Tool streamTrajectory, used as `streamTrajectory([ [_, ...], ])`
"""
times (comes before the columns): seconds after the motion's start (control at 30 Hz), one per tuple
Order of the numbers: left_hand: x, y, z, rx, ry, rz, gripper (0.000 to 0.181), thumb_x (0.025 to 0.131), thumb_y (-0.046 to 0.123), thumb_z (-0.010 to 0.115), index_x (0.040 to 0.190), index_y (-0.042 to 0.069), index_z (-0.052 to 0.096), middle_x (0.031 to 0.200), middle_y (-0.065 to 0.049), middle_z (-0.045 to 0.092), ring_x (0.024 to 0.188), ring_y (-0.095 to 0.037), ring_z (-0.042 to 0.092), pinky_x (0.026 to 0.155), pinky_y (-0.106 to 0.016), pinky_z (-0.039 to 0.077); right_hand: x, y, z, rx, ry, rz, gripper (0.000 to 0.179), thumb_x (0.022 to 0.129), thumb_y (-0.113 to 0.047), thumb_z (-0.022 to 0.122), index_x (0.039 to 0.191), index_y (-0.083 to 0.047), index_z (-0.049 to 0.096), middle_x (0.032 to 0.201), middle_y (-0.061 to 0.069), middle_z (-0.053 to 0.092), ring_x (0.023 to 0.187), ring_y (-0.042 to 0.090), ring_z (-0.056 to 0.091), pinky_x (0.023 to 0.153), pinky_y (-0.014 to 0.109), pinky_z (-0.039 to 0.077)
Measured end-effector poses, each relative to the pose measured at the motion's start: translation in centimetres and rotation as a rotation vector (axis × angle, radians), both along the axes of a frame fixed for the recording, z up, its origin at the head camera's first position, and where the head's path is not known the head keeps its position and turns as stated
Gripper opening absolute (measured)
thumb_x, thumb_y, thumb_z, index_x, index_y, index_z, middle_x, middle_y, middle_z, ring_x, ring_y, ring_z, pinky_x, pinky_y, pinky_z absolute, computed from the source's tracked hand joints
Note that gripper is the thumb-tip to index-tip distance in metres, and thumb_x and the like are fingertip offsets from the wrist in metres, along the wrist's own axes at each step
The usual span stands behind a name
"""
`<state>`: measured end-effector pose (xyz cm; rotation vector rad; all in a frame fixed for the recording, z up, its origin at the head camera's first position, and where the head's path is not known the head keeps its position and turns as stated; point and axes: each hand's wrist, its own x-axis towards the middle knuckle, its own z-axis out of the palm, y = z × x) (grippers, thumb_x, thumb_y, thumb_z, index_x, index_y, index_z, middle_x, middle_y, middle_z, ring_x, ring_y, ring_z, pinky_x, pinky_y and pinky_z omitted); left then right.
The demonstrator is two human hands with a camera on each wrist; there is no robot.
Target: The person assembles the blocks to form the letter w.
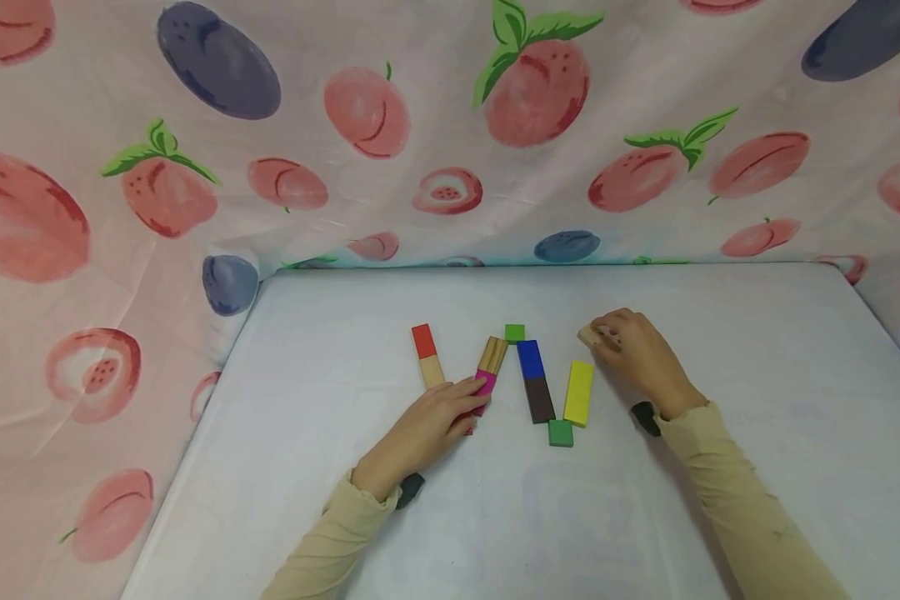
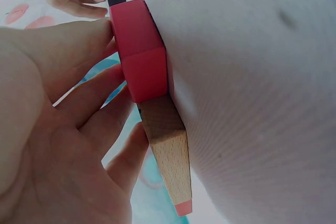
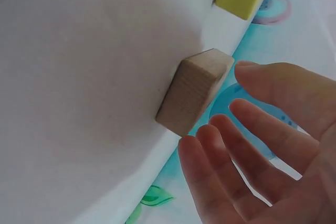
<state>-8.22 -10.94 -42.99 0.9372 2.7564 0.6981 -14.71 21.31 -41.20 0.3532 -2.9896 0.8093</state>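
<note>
In the head view, my left hand [image 1: 423,421] lies over the lower part of a row of wooden blocks, its fingertips on a magenta block [image 1: 485,383]. The left wrist view shows its loosely straight fingers against a pinkish-red block [image 2: 142,51] and a plain wood block [image 2: 170,156]. My right hand [image 1: 640,354] is at the far right of the row, by a plain wood block [image 1: 589,335]. In the right wrist view that small block [image 3: 191,90] stands on the table, with the thumb and spread fingers close around it, not visibly gripping it.
Red [image 1: 423,341] and plain wood [image 1: 432,372] blocks slant at left. Further right are two narrow wood blocks [image 1: 492,354], green [image 1: 514,333], blue [image 1: 530,359], dark brown [image 1: 539,400], green [image 1: 561,433] and yellow [image 1: 578,393] blocks on the white table [image 1: 270,467]. A fruit-patterned cloth [image 1: 390,192] hangs behind.
</note>
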Motion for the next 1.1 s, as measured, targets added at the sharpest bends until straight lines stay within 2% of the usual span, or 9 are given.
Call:
streamTrajectory([
  [0.3, 0.0, 0.0, 0.0, 0.026, -0.006, -0.008, 0.043, 0.096, 0.018, 0.066, 0.138, 0.011, 0.060, 0.152, -0.006, 0.047, 0.140, -0.023, 0.044, 0.114, -0.042, 0.039, -1.0, 0.2, -0.6, -0.016, -0.058, 0.011, 0.031, 0.091, -0.003, 0.067, 0.120, 0.010, 0.064, 0.119, 0.027, 0.061, 0.102, 0.040, 0.062, 0.089, 0.054, 0.052],
  [0.6, 0.1, 0.1, 0.4, 0.017, -0.025, 0.000, 0.043, 0.097, 0.018, 0.066, 0.138, 0.011, 0.060, 0.153, -0.007, 0.046, 0.141, -0.023, 0.043, 0.114, -0.043, 0.038, -1.2, 0.3, -0.3, -0.047, -0.114, 0.023, 0.033, 0.094, -0.005, 0.066, 0.124, 0.009, 0.063, 0.117, 0.025, 0.061, 0.100, 0.038, 0.061, 0.087, 0.052, 0.053],
  [0.9, 0.1, 0.0, 0.4, 0.021, -0.020, 0.001, 0.042, 0.096, 0.018, 0.066, 0.137, 0.011, 0.060, 0.152, -0.008, 0.047, 0.139, -0.023, 0.046, 0.113, -0.042, 0.039, -1.9, 0.2, -0.7, -0.077, -0.150, -0.017, 0.037, 0.094, -0.007, 0.067, 0.126, 0.011, 0.061, 0.112, 0.026, 0.059, 0.095, 0.035, 0.061, 0.080, 0.047, 0.054],
  [1.1, 0.0, 0.0, 0.4, 0.025, -0.017, -0.002, 0.042, 0.096, 0.018, 0.066, 0.137, 0.011, 0.060, 0.152, -0.007, 0.047, 0.139, -0.024, 0.046, 0.113, -0.042, 0.040, -2.2, -0.1, -0.6, -0.083, -0.148, -0.038, 0.038, 0.093, -0.010, 0.069, 0.124, 0.012, 0.063, 0.112, 0.028, 0.059, 0.097, 0.037, 0.061, 0.082, 0.049, 0.055],
])
